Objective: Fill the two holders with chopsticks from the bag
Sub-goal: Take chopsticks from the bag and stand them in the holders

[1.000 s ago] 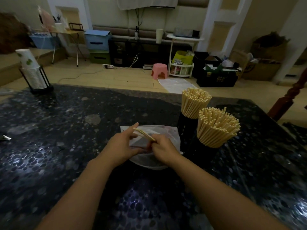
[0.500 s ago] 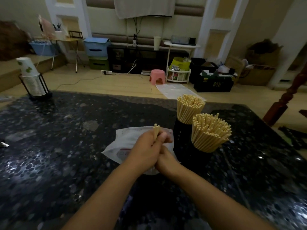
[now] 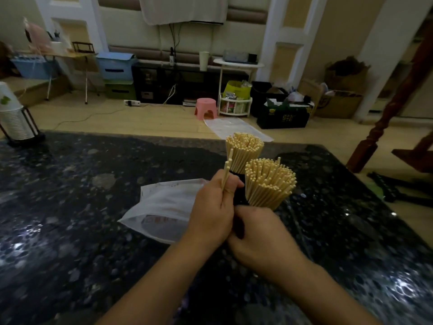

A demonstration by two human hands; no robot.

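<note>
Two black holders stand right of centre on the dark speckled table [image 3: 93, 207], both packed with pale wooden chopsticks: the far holder [image 3: 243, 148] and the near holder [image 3: 269, 181]. A white plastic bag [image 3: 164, 207] lies flat to their left. My left hand [image 3: 210, 212] grips a few chopsticks [image 3: 226, 171] upright, their tips level with the far bundle, just left of the holders. My right hand [image 3: 262, 235] sits lower, in front of the near holder and against the heel of my left hand. Its fingertips are hidden, so what it holds cannot be made out.
A stack of paper cups in a black wire rack [image 3: 14, 120] stands at the table's far left corner. A dark wooden post [image 3: 375, 137] rises beyond the right edge. Furniture and boxes fill the floor past the far edge.
The chopsticks went from lying across the bag in both hands to standing upright in my left hand, which rose and moved right toward the holders. My right hand dropped below it.
</note>
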